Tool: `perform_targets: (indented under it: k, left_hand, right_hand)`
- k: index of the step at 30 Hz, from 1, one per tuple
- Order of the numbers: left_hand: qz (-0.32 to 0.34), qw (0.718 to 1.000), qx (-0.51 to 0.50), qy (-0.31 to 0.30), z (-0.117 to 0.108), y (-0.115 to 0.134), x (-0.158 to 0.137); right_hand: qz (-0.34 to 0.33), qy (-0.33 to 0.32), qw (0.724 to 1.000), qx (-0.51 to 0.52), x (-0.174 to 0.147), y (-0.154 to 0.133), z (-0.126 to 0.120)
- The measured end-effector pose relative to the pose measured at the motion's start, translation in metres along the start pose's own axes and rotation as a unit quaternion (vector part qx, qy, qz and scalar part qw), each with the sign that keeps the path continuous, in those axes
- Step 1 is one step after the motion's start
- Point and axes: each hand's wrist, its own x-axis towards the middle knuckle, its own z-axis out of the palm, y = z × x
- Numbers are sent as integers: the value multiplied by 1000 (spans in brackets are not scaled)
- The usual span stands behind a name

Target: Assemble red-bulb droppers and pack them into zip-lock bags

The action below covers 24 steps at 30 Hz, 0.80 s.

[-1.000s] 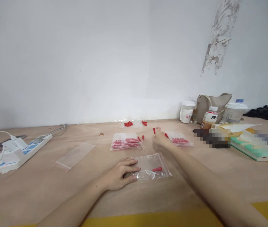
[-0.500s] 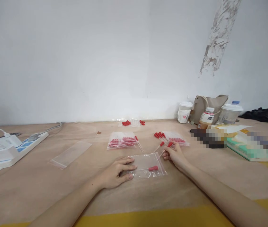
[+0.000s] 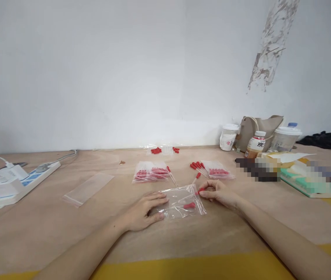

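Note:
A clear zip bag (image 3: 175, 212) lies flat on the table with a red-bulbed dropper (image 3: 189, 205) inside. My left hand (image 3: 148, 212) rests on the bag's left end, fingers spread and thumb apart. At the right end, where the mouth is, my right hand (image 3: 216, 192) pinches a second dropper (image 3: 201, 190) by its red bulb; its thin tube reaches into the bag. Just beyond that hand lies a loose dropper (image 3: 198, 176), tube toward me. Several more droppers (image 3: 197, 166) are bunched behind it, beside a filled bag (image 3: 219, 171).
Filled bags (image 3: 150, 172) of red-bulbed droppers sit at centre, with loose red bulbs (image 3: 156, 150) near the wall. An unfilled bag (image 3: 89, 189) and a power strip (image 3: 22, 186) are at left. Cups (image 3: 228, 138), a bottle (image 3: 256, 144), and a green box (image 3: 302, 181) stand at right.
My right hand has moved left and slightly nearer, and the dropper's tube has slid into the bag's mouth. The bag's mouth end has lifted a little. My left hand stays in place.

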Motion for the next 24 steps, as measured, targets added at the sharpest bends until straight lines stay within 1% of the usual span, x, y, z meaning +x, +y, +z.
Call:
perform_targets:
  k: [3, 6, 11, 15, 16, 17, 18, 19, 20, 21, 22, 24]
  left_hand:
    - [-2, 1000, 2, -3, 0, 1, 0]
    - [2, 1000, -2, 3, -1, 1, 0]
    - [5, 1000, -3, 3, 0, 2, 1]
    - [6, 1000, -5, 4, 0, 1, 1]
    - [5, 1000, -6, 4, 0, 2, 0]
    - [4, 1000, -6, 1, -1, 2, 0]
    - [3, 1000, -6, -4, -1, 2, 0]
    - [2, 1000, -6, -9, -2, 2, 0]
    - [2, 1000, -6, -14, -3, 3, -1]
    - [3, 1000, -5, -18, -3, 3, 0]
    - [5, 1000, -4, -21, -3, 3, 0]
    - [7, 1000, -2, -24, -4, 4, 0]
  right_hand:
    - [-21, -22, 998, -56, 0, -1, 0]
    - [-44, -30, 994, -94, 1, 0, 8]
    - [-55, -72, 990, -111, -2, 0, 23]
    - [-59, -103, 984, -136, -1, -3, 18]
    - [-66, -97, 981, -152, 1, -3, 14]
    - [-76, -73, 978, -180, 5, -4, 10]
    - [-92, -33, 970, -223, 10, -6, 5]
    - [-114, 14, 953, -279, 16, -7, 0]
    - [-139, 55, 929, -340, 22, -8, -5]
    - [-161, 81, 898, -400, 28, -9, -10]
    - [-178, 85, 869, -454, 34, -11, -13]
    - [-193, 49, 822, -534, 43, -13, -18]
